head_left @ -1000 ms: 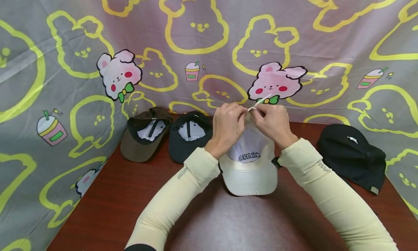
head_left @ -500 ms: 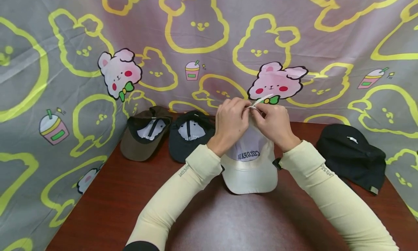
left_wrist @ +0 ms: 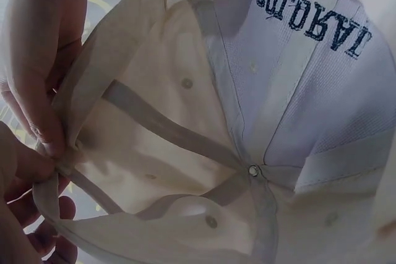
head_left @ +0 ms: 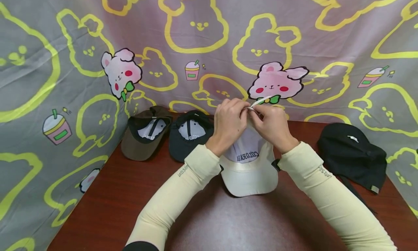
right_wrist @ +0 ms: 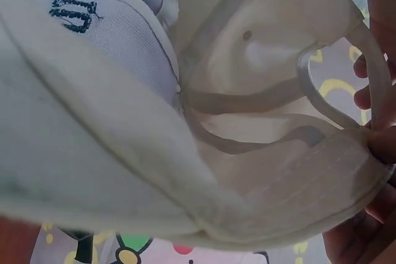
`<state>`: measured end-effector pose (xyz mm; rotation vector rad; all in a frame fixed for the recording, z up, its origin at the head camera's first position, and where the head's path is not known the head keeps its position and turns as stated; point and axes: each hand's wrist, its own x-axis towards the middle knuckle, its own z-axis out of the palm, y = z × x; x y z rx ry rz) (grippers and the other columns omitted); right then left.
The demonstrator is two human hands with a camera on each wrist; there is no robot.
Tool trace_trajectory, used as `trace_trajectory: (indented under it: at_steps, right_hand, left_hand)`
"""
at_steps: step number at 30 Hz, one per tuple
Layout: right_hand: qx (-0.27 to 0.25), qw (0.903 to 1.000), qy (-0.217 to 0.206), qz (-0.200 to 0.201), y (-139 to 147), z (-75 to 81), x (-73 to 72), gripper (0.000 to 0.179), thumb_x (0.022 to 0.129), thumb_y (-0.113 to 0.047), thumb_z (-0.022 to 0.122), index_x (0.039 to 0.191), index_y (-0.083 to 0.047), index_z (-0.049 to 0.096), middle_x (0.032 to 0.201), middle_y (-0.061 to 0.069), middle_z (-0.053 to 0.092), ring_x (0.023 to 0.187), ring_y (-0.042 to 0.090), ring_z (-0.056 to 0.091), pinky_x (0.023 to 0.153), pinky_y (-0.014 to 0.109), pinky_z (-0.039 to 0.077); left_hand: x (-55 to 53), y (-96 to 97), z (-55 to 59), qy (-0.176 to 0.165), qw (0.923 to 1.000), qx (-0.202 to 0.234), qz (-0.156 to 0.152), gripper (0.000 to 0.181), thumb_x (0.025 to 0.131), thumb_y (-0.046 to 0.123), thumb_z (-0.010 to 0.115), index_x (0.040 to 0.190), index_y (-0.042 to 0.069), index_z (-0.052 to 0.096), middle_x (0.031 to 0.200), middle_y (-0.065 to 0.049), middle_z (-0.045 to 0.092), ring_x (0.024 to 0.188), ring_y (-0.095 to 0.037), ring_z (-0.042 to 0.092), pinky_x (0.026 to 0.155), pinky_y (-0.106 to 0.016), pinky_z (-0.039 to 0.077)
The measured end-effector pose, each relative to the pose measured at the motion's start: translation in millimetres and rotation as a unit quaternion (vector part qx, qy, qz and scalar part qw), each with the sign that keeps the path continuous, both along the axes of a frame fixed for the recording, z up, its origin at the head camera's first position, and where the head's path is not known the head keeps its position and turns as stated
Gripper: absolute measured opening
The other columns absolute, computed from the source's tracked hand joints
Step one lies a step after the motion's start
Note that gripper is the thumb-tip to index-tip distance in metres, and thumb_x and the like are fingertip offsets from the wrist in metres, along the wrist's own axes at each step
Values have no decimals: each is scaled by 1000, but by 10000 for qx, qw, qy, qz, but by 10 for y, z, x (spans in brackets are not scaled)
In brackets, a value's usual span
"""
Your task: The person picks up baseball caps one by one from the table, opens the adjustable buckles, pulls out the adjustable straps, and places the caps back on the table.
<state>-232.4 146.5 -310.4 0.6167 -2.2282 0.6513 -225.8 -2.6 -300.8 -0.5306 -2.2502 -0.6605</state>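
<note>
A cream baseball cap (head_left: 249,180) hangs between the hands with its inside facing me and its brim toward me. Mirrored dark stitching shows on its pale lining (left_wrist: 297,78). At the cap's back edge, my left hand (head_left: 230,125) pinches the adjustment strap from the left. My right hand (head_left: 273,125) pinches the same strap from the right, fingertips close to the left hand's. The strap's narrow free end (head_left: 262,100) sticks up to the right between them. In the right wrist view the strap (right_wrist: 375,78) arches over the back opening. The fastening itself is hidden by fingers.
A brown cap (head_left: 137,145) and a dark navy cap (head_left: 177,147) lie upturned at the back left of the reddish-brown table (head_left: 98,200). A black cap (head_left: 352,156) lies on the right. A patterned curtain (head_left: 215,62) hangs behind and at both sides.
Both hands keep their pinch on the strap. The free strap end has tilted and curved slightly between the fingers. The cap's brim has shifted only a little.
</note>
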Motion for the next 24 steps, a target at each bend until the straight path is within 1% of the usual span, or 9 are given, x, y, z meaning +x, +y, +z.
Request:
trace_trajectory:
  at_steps: [8, 12, 18, 21, 24]
  right_hand:
    - [22, 10000, 68, -29, -3, -2, -19, 20, 91, -13, 64, 73, -5, 69, 55, 7, 58, 48, 22, 50, 48, 31, 36]
    - [-4, 9998, 115, -171, -9, 9, -28, 23, 90, -15, 63, 68, -7, 68, 53, 7, 57, 47, 23, 50, 45, 32, 34]
    - [-175, 9993, 106, -312, 6, 9, -75, 22, 89, -15, 63, 71, -6, 72, 56, 10, 62, 47, 25, 52, 47, 36, 38]
    - [-271, 9990, 90, -338, 27, 10, -96, 22, 89, -16, 63, 71, -6, 72, 55, 10, 62, 45, 22, 50, 47, 35, 37]
    - [-255, 9993, 53, -275, 45, 12, -102, 22, 89, -16, 62, 72, -6, 72, 54, 8, 61, 45, 20, 48, 48, 32, 35]
  left_hand:
    - [-15, -10, -16, -53, 10000, -2, -47, 19, 97, 19, 60, 102, 15, 78, 100, 2, 76, 88, -14, 64, 69, -24, 45]
    - [-18, -18, -15, -37, 10000, 17, -71, 18, 97, 19, 61, 101, 15, 78, 97, 2, 76, 86, -14, 64, 69, -24, 45]
    - [-25, -32, -27, -23, 10000, -12, -24, 18, 97, 19, 61, 98, 16, 79, 94, 3, 76, 85, -15, 64, 70, -27, 46]
    - [-25, -36, -37, -58, 10000, -26, 0, 18, 97, 20, 61, 98, 16, 79, 95, 4, 76, 86, -15, 64, 71, -28, 47]
    - [-22, -40, -41, -97, 10000, -15, -7, 19, 97, 20, 60, 99, 16, 79, 96, 4, 76, 87, -15, 64, 72, -28, 47]
